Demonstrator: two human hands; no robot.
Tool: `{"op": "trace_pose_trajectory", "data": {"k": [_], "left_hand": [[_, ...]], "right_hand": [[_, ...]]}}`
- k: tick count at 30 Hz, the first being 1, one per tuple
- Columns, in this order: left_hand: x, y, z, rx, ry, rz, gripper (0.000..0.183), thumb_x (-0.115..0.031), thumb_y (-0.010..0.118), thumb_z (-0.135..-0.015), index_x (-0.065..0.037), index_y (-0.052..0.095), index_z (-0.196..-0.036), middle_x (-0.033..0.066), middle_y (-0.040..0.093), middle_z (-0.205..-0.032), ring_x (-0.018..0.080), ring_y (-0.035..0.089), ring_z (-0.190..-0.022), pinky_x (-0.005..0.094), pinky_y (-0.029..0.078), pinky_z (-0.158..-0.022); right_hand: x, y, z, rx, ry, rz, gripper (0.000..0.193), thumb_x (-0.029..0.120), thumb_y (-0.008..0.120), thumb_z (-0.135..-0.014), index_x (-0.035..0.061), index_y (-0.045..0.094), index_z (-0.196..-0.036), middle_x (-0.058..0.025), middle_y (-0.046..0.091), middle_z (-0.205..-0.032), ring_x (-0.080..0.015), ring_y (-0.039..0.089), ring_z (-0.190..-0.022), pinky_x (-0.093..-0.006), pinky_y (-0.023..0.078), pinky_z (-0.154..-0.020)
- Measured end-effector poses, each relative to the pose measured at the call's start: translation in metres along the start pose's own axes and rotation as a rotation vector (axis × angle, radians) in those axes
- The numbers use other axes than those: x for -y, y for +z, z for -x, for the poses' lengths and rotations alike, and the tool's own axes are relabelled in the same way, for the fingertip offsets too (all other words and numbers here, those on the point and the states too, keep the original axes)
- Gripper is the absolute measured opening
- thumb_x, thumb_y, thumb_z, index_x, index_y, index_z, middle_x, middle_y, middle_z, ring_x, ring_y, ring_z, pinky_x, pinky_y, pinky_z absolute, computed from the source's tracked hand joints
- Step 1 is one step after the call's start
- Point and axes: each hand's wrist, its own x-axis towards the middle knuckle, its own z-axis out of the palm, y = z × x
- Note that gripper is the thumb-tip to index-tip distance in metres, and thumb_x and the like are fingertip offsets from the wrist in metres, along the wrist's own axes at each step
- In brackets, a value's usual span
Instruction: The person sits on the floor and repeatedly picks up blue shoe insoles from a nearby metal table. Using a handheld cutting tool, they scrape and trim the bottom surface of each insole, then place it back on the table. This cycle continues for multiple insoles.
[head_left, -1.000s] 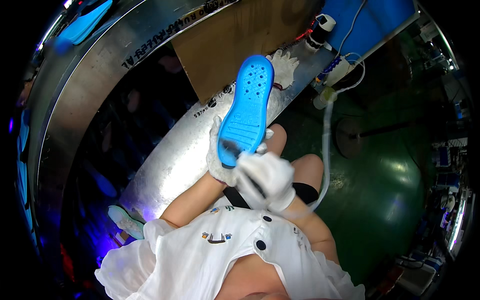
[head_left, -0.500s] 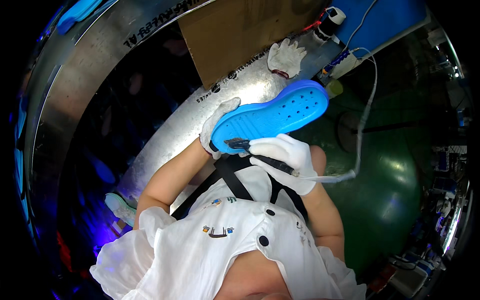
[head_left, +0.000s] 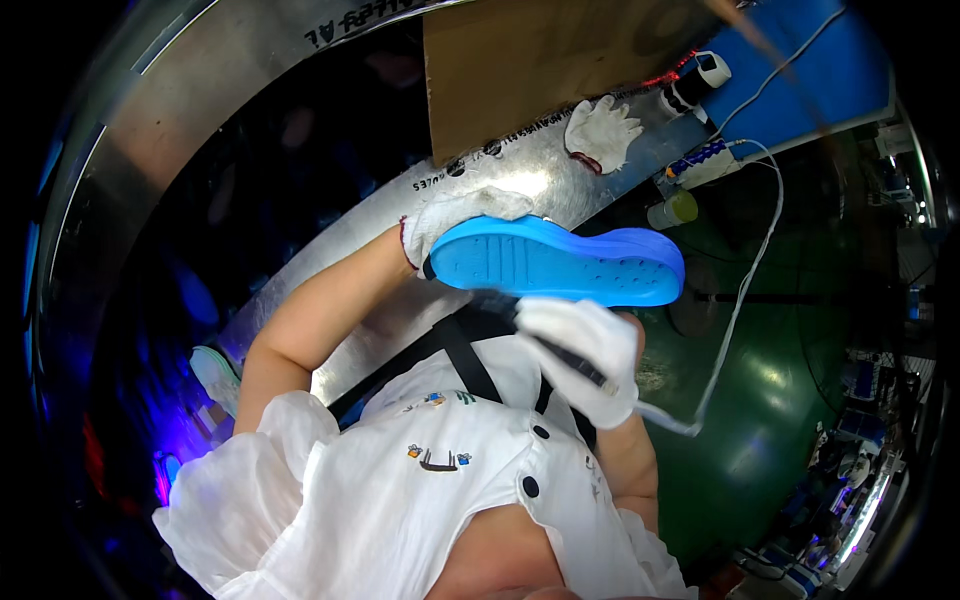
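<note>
In a white knit glove, my left hand [head_left: 455, 222] grips the heel end of a bright blue foam shoe sole [head_left: 555, 262], fingers wrapped over its far edge. The sole is tilted, its grooves and small holes facing me. Close below its near edge, my gloved right hand [head_left: 603, 345] is closed around the black handle of a brush [head_left: 575, 366]. Motion smears the brush head and this hand. Whether the bristles touch the sole cannot be made out. A pale cord or tube [head_left: 668, 422] trails from the handle's rear end.
Beyond the sole lies a metal ledge [head_left: 345, 262] with a spare white glove [head_left: 603, 138] and a cardboard sheet [head_left: 540, 75]. Further right are a black-and-white bottle [head_left: 695, 85], a blue jointed nozzle [head_left: 697, 160] and a yellow-topped container [head_left: 682, 207]. A pale shoe piece [head_left: 214, 374] sits far left.
My left hand has tilted the sole and turned its toe end toward me. The brush in my right hand has come off the sole's heel area to below its near edge. The view has shifted.
</note>
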Motion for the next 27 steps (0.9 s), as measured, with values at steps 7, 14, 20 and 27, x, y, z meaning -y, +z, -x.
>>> {"op": "trace_pose_trajectory", "data": {"k": [7, 14, 20, 27], "left_hand": [[-0.004, -0.007, 0.002, -0.238, -0.13, 0.129, 0.04, -0.026, 0.054, -0.098, 0.005, 0.062, -0.121, 0.0215, 0.066, -0.117, 0.0268, 0.068, -0.104, 0.0392, 0.057, -0.089], [-0.023, 0.01, 0.013, -0.27, 0.055, -0.161, 0.039, -0.032, 0.064, -0.092, 0.001, 0.067, -0.112, 0.0159, 0.069, -0.103, 0.022, 0.069, -0.092, 0.0323, 0.057, -0.085], [-0.014, -0.011, 0.023, -0.181, 0.507, -0.783, 0.048, -0.04, 0.066, -0.092, -0.002, 0.062, -0.12, 0.0159, 0.064, -0.116, 0.0247, 0.064, -0.105, 0.0369, 0.054, -0.091], [-0.033, 0.009, 0.026, -0.085, 0.451, -0.636, 0.047, -0.046, 0.063, -0.091, -0.005, 0.065, -0.115, 0.0118, 0.068, -0.103, 0.019, 0.068, -0.091, 0.0313, 0.057, -0.084]], "right_hand": [[0.015, -0.006, 0.003, 0.067, -0.064, 0.027, 0.029, 0.004, 0.077, -0.066, 0.0063, 0.073, -0.095, -0.0118, 0.072, -0.099, -0.0234, 0.064, -0.069, -0.0302, 0.05, -0.06], [0.02, -0.006, 0.009, 0.137, -0.128, 0.292, 0.036, 0.005, 0.073, -0.064, 0.0117, 0.072, -0.099, -0.0092, 0.072, -0.105, -0.0207, 0.057, -0.06, -0.0292, 0.047, -0.053], [0.015, -0.016, 0.004, 0.08, -0.107, 0.338, 0.028, 0.005, 0.079, -0.067, 0.0085, 0.073, -0.094, -0.0071, 0.073, -0.101, -0.0221, 0.057, -0.059, -0.0293, 0.048, -0.053], [-0.001, -0.026, 0.004, 0.036, -0.16, 0.393, 0.031, 0.013, 0.071, -0.066, 0.0151, 0.074, -0.097, -0.0027, 0.073, -0.104, -0.0177, 0.055, -0.057, -0.0268, 0.044, -0.046]]}}
